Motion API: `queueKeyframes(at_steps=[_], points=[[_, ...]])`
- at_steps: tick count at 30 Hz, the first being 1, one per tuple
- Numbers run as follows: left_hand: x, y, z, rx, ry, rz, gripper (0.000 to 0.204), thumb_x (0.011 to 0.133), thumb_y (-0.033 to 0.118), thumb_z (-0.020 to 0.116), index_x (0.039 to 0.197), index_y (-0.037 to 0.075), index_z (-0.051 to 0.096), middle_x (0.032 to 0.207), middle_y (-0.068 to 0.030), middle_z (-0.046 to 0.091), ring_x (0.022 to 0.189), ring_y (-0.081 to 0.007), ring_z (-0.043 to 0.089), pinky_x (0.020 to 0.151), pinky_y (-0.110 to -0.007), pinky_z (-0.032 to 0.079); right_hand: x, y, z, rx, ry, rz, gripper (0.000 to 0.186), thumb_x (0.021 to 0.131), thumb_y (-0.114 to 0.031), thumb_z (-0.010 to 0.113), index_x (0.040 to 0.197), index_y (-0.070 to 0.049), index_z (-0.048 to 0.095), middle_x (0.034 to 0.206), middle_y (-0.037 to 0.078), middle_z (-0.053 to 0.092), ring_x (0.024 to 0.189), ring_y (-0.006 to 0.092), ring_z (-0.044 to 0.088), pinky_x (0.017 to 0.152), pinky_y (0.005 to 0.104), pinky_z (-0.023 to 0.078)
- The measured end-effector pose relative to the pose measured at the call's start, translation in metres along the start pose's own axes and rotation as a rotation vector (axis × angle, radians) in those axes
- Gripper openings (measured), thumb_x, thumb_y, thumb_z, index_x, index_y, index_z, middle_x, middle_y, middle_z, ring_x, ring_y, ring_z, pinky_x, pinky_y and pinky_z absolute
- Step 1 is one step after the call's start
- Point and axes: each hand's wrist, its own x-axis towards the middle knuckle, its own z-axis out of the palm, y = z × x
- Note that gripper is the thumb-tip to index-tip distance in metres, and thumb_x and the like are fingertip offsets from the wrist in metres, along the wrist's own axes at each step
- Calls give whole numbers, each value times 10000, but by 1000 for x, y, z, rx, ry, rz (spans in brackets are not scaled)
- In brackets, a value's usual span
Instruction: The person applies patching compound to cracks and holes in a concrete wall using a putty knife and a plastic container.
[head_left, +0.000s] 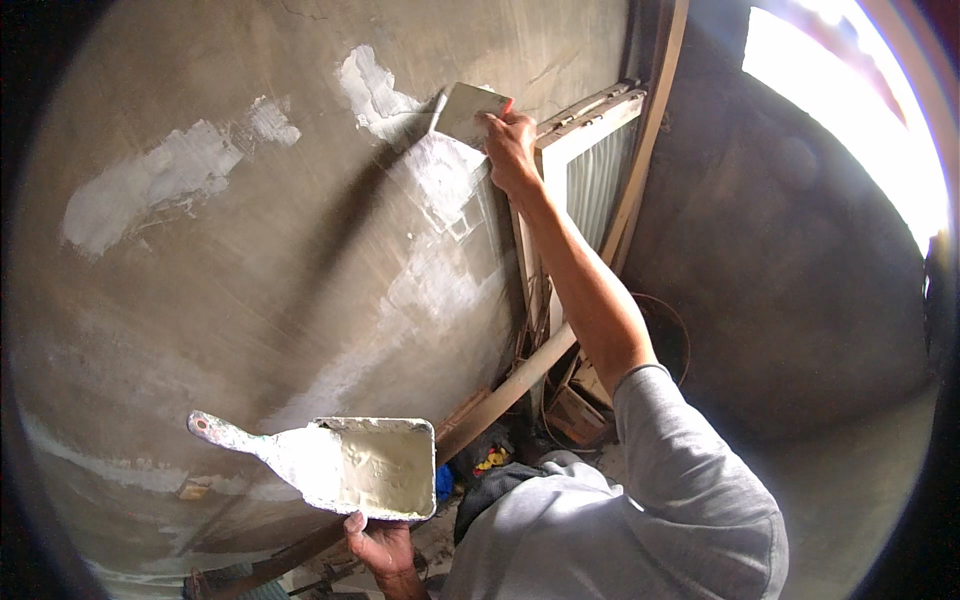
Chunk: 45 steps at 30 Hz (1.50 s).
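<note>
My right hand [512,150] is raised to the wall, fingers closed around a flat, broad putty scraper [466,112] with a bit of red at its edge. Its blade edge, carrying some white paste, meets the wall beside a fresh white patch [375,95]. Lower down, my left hand [385,545] holds a rectangular, paste-smeared tray [435,470] from below, thumb at its near rim. Pale putty [385,468] coats the tray's inside. A putty knife [305,460] rests across the tray's left side, its speckled handle sticking out to the left.
The grey wall [250,300] bears several white patches. To the right, a white-framed panel [590,140] and long wooden boards [655,120] lean near the corner. A diagonal timber [510,390] runs behind the tray. Wooden pieces [578,412] lie below. Bright light enters through an opening [850,90].
</note>
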Motion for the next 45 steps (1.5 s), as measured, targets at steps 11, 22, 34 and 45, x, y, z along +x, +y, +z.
queueKeyframes(at_steps=[11, 22, 34, 45], points=[[1, -2, -3, 15, -12, 14, 683, 628, 158, 556, 1258, 41, 321, 1250, -149, 382, 1144, -305, 386, 933, -497, 350, -3, 38, -6, -338, 390, -437, 144, 805, -137, 460, 854, -49, 562, 785, 136, 537, 718, 331, 544, 609, 410, 431], [-7, -9, 5, -10, -111, 1, 651, 663, 138, 538, 1271, 58, 320, 1286, -133, 358, 1170, -300, 363, 959, -499, 315, -46, 42, 2, -363, 179, -427, 158, 798, -160, 486, 782, -24, 564, 710, 193, 545, 646, 348, 556, 564, 446, 428], [-11, -4, 1, -68, -59, -47, 658, 654, 142, 551, 1266, 55, 326, 1271, -130, 376, 1169, -300, 359, 979, -494, 286, 16, -4, -19, -339, -13, -86, 176, 697, -116, 520, 738, 39, 593, 744, 260, 571, 744, 397, 573, 671, 423, 446], [-8, -1, 3, -40, -64, -32, 684, 641, 146, 538, 1278, 65, 303, 1289, -141, 340, 1179, -315, 343, 964, -503, 313, 36, 23, -24, -413, 124, -134, 190, 710, -161, 536, 761, 6, 611, 763, 230, 585, 723, 388, 573, 679, 432, 449]])
